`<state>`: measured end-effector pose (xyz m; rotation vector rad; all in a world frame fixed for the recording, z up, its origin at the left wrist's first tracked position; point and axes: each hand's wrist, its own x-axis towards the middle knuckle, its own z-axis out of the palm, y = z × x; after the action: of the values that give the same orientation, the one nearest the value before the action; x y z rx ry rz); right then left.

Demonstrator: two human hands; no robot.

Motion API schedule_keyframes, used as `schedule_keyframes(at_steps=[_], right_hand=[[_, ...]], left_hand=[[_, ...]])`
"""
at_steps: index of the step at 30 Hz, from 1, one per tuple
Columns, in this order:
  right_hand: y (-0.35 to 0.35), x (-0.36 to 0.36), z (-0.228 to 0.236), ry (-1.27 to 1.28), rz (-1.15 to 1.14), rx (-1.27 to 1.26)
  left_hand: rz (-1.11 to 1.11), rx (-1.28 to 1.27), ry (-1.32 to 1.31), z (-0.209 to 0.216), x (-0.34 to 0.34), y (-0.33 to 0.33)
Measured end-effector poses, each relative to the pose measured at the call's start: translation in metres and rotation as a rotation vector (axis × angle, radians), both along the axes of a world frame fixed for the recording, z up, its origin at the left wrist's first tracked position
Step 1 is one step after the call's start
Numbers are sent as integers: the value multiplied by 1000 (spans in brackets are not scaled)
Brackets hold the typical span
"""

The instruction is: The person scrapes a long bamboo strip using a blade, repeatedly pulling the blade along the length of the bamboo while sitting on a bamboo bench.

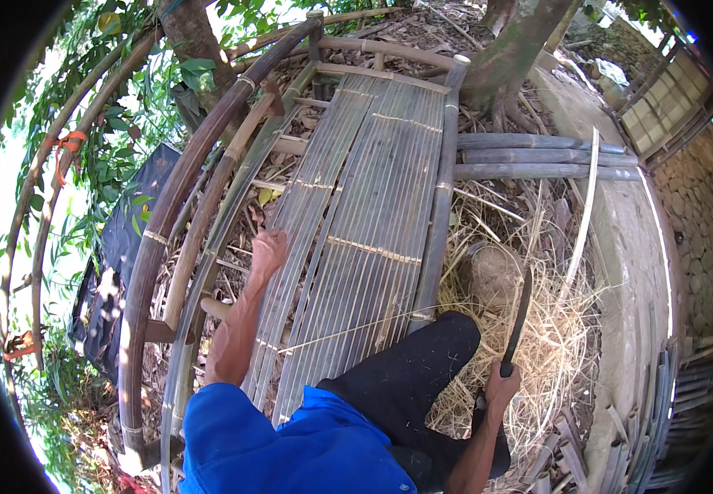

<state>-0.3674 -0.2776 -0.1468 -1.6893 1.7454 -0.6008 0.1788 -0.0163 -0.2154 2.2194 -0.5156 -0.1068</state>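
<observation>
Knife [522, 317] sat in our right hand [501, 384], fingers wrapped round its dark handle, blade angled up and away over the pale shavings [566, 337]. We had our left hand [269, 249] over the left side of the slatted bamboo bench [385, 198], fingers seemingly curled (couldn't tell if fully closed, or on anything). Thin pale strip [340, 332] crossed the slats near our dark trouser leg [422, 350]. Brown block [492, 276] stood among the shavings, left of the blade. Bamboo poles [537, 156] lay beyond it.
</observation>
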Motion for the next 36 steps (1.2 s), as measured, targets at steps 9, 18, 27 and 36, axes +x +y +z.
schedule_keyframes(at_steps=[9,18,27,36], right_hand=[[-12,3,-11,121,60,-119],[-17,16,-2,81,89,-190],[-13,-24,-19,68,18,-106],[-17,-51,-65,63,73,-189]], left_hand=[[51,-199,454,82,19,14],[49,-43,147,30,39,-43],[172,298,-122,1,60,3],[231,734,-322,-8,22,135]])
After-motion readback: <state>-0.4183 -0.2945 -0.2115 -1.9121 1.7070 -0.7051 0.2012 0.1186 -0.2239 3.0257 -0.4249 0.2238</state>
